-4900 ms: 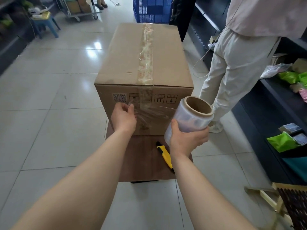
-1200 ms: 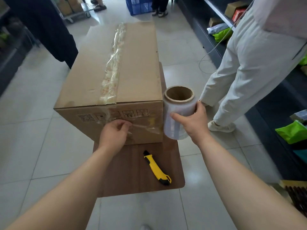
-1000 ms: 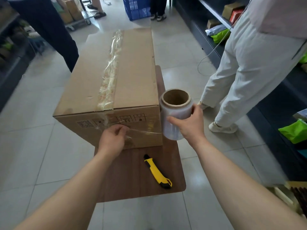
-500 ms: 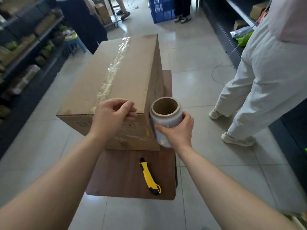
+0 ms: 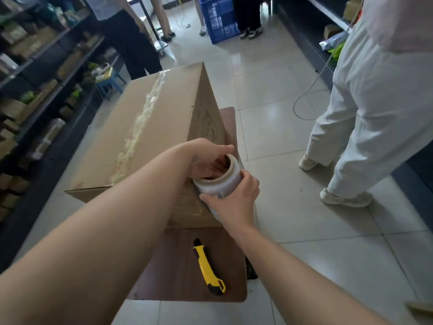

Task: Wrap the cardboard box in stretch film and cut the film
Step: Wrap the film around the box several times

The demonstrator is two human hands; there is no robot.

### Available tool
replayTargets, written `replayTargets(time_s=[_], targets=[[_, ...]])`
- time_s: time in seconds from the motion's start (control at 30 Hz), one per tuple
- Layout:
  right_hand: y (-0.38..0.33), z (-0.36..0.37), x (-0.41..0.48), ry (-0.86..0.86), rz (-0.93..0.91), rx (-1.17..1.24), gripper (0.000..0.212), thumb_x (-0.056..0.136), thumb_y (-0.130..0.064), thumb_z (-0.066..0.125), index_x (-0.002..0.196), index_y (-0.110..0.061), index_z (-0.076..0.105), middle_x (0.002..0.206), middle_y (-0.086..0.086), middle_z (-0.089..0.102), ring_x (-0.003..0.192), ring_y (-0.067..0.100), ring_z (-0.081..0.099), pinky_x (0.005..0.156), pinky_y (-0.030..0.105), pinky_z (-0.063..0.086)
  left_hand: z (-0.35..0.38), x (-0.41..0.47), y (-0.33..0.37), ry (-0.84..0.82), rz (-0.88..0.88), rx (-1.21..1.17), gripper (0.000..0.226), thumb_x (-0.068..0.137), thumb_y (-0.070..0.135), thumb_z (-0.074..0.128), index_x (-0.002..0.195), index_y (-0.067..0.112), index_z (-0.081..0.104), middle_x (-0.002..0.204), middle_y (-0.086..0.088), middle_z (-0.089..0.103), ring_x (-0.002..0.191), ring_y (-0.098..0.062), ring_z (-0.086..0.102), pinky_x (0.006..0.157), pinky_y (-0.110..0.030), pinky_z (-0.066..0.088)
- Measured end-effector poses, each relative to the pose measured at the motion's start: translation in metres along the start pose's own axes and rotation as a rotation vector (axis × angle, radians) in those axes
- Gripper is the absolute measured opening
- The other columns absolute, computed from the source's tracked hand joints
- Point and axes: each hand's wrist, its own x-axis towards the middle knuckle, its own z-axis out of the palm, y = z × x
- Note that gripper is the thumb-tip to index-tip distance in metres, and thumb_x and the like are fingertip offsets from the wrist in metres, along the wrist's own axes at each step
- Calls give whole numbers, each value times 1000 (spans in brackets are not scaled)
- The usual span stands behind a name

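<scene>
A large brown cardboard box [image 5: 150, 127] with a taped seam along its top stands on a small brown table [image 5: 178, 273]. The roll of stretch film [image 5: 222, 181], clear film on a cardboard core, is held upright against the box's near right corner. My right hand [image 5: 234, 202] grips the roll's side from the front. My left hand [image 5: 206, 158] reaches across the box with its fingers inside the top of the core. Film clings to the box's near face. A yellow and black utility knife [image 5: 207, 268] lies on the table in front of the box.
A person in white clothes [image 5: 365, 109] stands close on the right, shoes on the tiled floor. Dark shelving with goods [image 5: 35, 73] lines the left. Other people's legs, a blue crate [image 5: 220, 19] and a blue stool [image 5: 110, 78] are further back.
My left hand left the film on the box's near face, rose over the box's corner and went into the roll's core. The roll moved around to the box's right corner. My view swung right.
</scene>
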Motion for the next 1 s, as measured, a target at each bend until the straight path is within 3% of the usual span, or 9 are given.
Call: replayTargets(time_s=[0.1,0.37,0.43,0.53,0.57,0.63,0.7,0.8,1.0], targets=[[2,-3,0,-26,-1,4,104,55,-42,89,137,-16,32,137,-1,29,131,16,26,109,31,36,8,6,5,8,-63,30,50,90,43,58,107,-4,62,88,-12,65,81,-22,63,83,-32,53],[12,-22,6,-163,-13,137,93,61,-44,86,136,-22,37,129,-9,32,118,3,33,97,16,36,21,14,13,148,-121,42,25,89,23,65,75,3,61,47,-6,61,36,-14,58,36,-17,48],[19,-34,11,-235,22,294,76,64,-45,83,128,-28,47,126,-11,41,115,1,44,93,15,42,22,16,14,142,-128,41,25,91,20,62,73,2,61,41,-6,60,31,-13,57,37,-18,51],[28,-47,23,-265,199,572,20,86,-41,66,103,-30,64,112,-8,63,104,5,58,82,16,48,21,16,13,112,-141,51,20,91,18,62,79,1,62,59,-8,63,43,-15,62,46,-23,56],[33,-46,29,-261,297,613,15,92,-41,58,95,-29,66,104,-8,65,98,6,59,80,17,48,21,16,12,108,-135,65,18,91,18,62,83,1,63,65,-9,63,50,-16,63,48,-24,56],[45,-41,42,-288,487,625,26,95,-46,49,93,-26,65,104,-4,65,98,9,60,90,29,49,22,12,13,107,-111,102,16,91,17,62,90,1,64,72,-9,62,58,-17,61,50,-24,56],[56,-32,52,-321,618,650,36,95,-47,48,111,-18,63,115,2,64,108,18,59,101,41,46,22,9,14,104,-68,147,17,91,16,63,91,0,65,75,-11,64,63,-20,63,58,-27,58],[60,-28,64,-345,732,755,35,100,-35,45,125,-11,53,117,7,62,109,23,59,97,41,49,21,6,14,88,5,242,17,89,14,65,93,-2,66,85,-15,69,76,-26,69,76,-36,59],[67,-24,87,-409,936,899,44,98,-37,49,132,-9,48,107,11,58,103,33,61,93,54,50,13,14,20,41,74,547,22,82,23,73,66,10,68,62,-2,70,58,-15,68,63,-27,56]])
